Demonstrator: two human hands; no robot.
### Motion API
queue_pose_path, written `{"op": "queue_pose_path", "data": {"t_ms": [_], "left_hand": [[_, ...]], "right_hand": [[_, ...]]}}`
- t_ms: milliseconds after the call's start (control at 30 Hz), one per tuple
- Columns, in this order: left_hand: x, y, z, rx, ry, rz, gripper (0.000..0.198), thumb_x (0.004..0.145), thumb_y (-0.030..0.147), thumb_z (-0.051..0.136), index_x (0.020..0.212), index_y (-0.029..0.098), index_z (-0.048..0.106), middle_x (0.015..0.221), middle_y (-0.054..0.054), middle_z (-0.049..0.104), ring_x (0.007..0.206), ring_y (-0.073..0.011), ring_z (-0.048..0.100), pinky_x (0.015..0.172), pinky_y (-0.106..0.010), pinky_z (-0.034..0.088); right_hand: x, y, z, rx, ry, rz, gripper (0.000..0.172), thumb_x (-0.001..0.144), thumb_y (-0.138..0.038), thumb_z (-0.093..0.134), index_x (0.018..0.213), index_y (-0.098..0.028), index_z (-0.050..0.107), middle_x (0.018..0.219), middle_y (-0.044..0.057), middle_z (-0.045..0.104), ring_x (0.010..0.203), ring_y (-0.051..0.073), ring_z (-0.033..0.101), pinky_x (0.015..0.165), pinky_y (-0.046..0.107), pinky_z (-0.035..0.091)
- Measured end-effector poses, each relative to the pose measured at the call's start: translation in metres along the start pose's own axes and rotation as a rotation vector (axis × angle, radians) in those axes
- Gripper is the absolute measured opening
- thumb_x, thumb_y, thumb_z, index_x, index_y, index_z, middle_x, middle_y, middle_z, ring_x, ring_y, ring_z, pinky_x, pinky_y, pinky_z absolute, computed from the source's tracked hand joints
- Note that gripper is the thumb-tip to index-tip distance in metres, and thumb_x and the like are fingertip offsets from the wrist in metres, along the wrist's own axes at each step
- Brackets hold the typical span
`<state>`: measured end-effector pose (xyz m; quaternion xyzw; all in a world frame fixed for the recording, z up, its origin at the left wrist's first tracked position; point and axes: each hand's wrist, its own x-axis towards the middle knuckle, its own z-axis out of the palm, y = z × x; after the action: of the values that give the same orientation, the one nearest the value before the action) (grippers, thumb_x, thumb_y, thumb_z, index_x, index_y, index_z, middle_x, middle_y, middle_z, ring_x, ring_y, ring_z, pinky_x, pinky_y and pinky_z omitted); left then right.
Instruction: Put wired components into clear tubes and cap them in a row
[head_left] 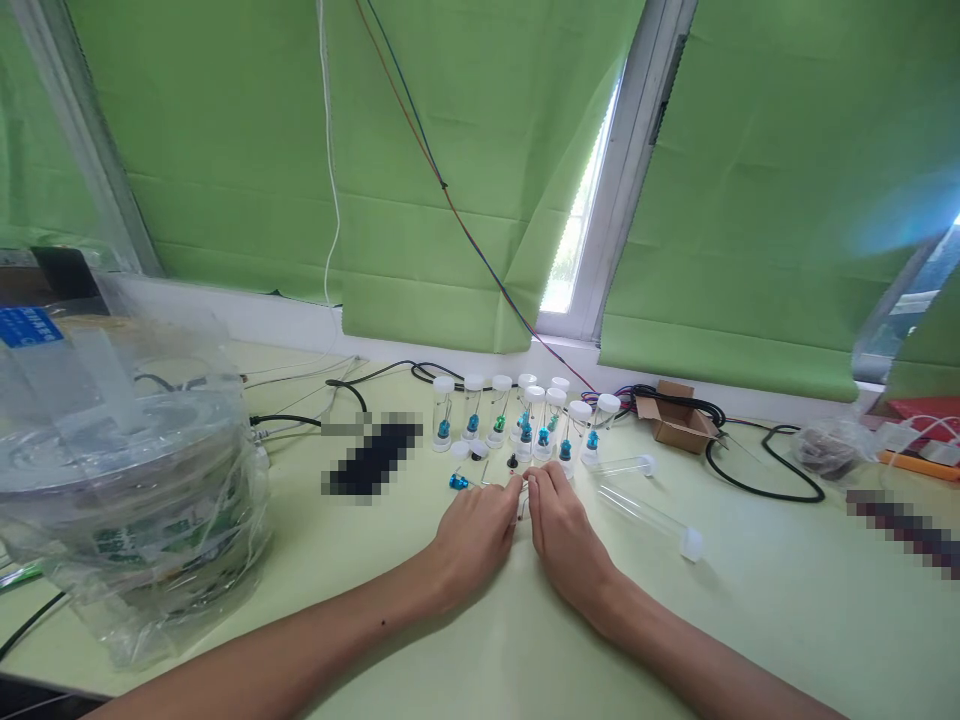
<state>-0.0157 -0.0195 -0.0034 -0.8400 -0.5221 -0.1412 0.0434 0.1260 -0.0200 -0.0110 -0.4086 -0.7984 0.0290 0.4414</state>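
Note:
My left hand [476, 535] and my right hand [566, 540] meet near the middle of the table, fingertips pinched together. Something small and thin, partly clear, shows between them, but the fingers hide most of it. Just beyond stand several clear tubes with white caps [444, 384], holding blue or green metal parts [565, 450] and thin bent rods. Left of the fingertips lies a loose blue metal part [458, 482], near a thin L-shaped rod [484, 471]. A small black piece [512, 461] sits right behind my fingers. Two clear tubes [643, 507] lie on their sides at the right.
A large plastic-wrapped spool-like bundle [142, 480] fills the table's left side. Black cables [765, 490] run along the back, beside an open cardboard box [675, 420]. A clear plastic bag [836, 447] lies at the right. Green blinds [465, 120] hang behind the table.

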Motion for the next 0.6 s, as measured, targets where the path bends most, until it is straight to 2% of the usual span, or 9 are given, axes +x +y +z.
{"op": "queue_pose_path", "data": {"t_ms": [100, 233, 400, 600], "left_hand": [[0.0, -0.001, 0.0, -0.027, 0.013, -0.003, 0.024, 0.081, 0.005, 0.04, 0.097, 0.018, 0.053, 0.074, -0.006, 0.067, 0.063, -0.0218, 0.06, 0.05, -0.032, 0.017], [0.001, 0.0, -0.004, -0.146, 0.034, 0.025, 0.016, 0.085, 0.012, 0.039, 0.088, 0.02, 0.052, 0.07, -0.002, 0.064, 0.059, -0.019, 0.057, 0.05, -0.03, 0.021], [0.0, 0.005, -0.006, -0.267, 0.047, 0.073, 0.014, 0.084, 0.013, 0.04, 0.08, 0.021, 0.05, 0.071, -0.001, 0.065, 0.061, -0.0174, 0.056, 0.053, -0.029, 0.026], [-0.002, 0.007, -0.004, -0.304, 0.055, 0.088, 0.013, 0.082, 0.013, 0.041, 0.079, 0.021, 0.051, 0.072, -0.001, 0.065, 0.063, -0.0172, 0.057, 0.053, -0.028, 0.026]], "right_hand": [[0.0, 0.002, -0.001, 0.058, 0.0, 0.006, 0.028, 0.101, -0.018, 0.026, 0.089, -0.02, 0.051, 0.088, 0.007, 0.052, 0.074, 0.019, 0.054, 0.07, 0.036, 0.05], [0.0, 0.007, -0.007, 0.172, 0.093, 0.028, 0.015, 0.098, -0.023, 0.039, 0.101, -0.019, 0.053, 0.092, 0.006, 0.059, 0.082, 0.019, 0.057, 0.073, 0.032, 0.049], [-0.001, 0.012, -0.014, 0.201, 0.108, -0.007, 0.007, 0.092, -0.026, 0.051, 0.091, -0.02, 0.055, 0.075, 0.0, 0.059, 0.065, 0.015, 0.055, 0.062, 0.027, 0.045], [-0.002, 0.019, -0.013, 0.171, 0.112, -0.026, 0.007, 0.088, -0.026, 0.055, 0.089, -0.02, 0.054, 0.06, -0.006, 0.05, 0.05, 0.011, 0.047, 0.054, 0.024, 0.04]]}}
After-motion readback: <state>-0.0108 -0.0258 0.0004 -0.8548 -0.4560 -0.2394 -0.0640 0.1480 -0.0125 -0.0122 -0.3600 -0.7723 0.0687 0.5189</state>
